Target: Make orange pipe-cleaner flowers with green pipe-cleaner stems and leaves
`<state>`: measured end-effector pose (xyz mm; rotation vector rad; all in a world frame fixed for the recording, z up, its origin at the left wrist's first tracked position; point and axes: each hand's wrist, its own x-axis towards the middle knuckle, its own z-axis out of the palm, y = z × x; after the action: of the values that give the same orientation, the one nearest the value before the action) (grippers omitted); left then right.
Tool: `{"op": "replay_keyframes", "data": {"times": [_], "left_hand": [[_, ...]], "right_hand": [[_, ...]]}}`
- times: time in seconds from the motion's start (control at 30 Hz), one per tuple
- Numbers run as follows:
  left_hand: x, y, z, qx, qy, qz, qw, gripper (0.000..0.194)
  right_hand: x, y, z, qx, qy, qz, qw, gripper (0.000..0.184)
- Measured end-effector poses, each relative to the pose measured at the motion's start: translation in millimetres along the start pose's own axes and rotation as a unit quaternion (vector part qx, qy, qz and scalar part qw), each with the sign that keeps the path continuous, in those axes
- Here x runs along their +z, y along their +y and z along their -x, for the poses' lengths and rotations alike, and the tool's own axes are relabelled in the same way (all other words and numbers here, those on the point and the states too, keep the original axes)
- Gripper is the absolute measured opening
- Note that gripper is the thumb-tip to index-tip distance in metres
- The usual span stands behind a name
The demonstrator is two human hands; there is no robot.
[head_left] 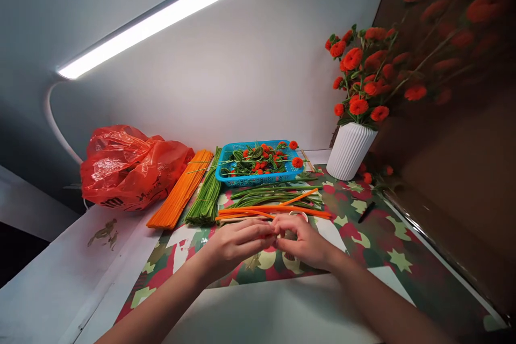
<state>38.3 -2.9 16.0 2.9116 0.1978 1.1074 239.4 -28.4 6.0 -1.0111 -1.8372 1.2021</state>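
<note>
At the middle of the table my left hand (241, 241) and my right hand (303, 241) meet, fingertips touching. Both are closed in a pinch. A hint of red-orange shows between the fingers, but what they hold is mostly hidden. Just beyond them lie loose orange fuzzy stems (242, 211), one slanting across several loose green fuzzy stems (262, 193). A whitish ring-shaped thing (299, 215) peeks out behind my right hand.
A blue basket (258, 178) holds red flowers and green leaves. Left of it lie a green stem bundle (205, 199), an orange stem bundle (181, 191) and a red plastic bag (129, 166). A white ribbed vase (350, 151) with red flowers, a black pen (366, 212) and a lamp (161, 19) surround the workspace.
</note>
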Motion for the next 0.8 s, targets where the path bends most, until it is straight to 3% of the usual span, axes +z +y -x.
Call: {"op": "replay_keyframes", "data": {"times": [0.07, 0.17, 0.27, 0.4, 0.47, 0.53, 0.63, 0.7, 0.8], "left_hand": [[0.5, 0, 1, 0.002, -0.008, -0.003, 1.0, 0.027], [7.5, -2, 10, -0.059, -0.005, -0.011, 0.998, 0.04], [16.6, -1, 24, -0.16, 0.057, -0.015, 0.985, 0.051], [24.0, 7, 31, -0.244, 0.116, 0.035, 0.962, 0.042], [25.9, 12, 30, -0.342, 0.117, 0.121, 0.925, 0.038], [27.6, 15, 27, -0.437, 0.096, 0.226, 0.865, 0.039], [29.4, 16, 25, -0.502, 0.091, 0.322, 0.797, 0.039], [28.8, 15, 25, -0.506, 0.115, 0.345, 0.782, 0.035], [24.9, 13, 24, -0.486, 0.128, 0.343, 0.794, 0.03]], "right_hand": [[-1, 0, 0, 0.011, -0.005, -0.009, 1.0, 0.017], [-4, 6, -1, 0.003, 0.027, -0.026, 0.999, 0.018], [-9, 15, -3, -0.016, 0.073, -0.033, 0.997, 0.023], [-10, 20, -3, -0.046, 0.12, 0.01, 0.992, 0.025], [-4, 18, -2, -0.07, 0.152, 0.086, 0.982, 0.021], [5, 16, -1, -0.118, 0.179, 0.192, 0.958, 0.015], [19, 14, -1, -0.196, 0.192, 0.316, 0.908, 0.011], [25, 14, -1, -0.207, 0.185, 0.339, 0.899, 0.011], [27, 17, -2, -0.153, 0.18, 0.299, 0.925, 0.012]]}}
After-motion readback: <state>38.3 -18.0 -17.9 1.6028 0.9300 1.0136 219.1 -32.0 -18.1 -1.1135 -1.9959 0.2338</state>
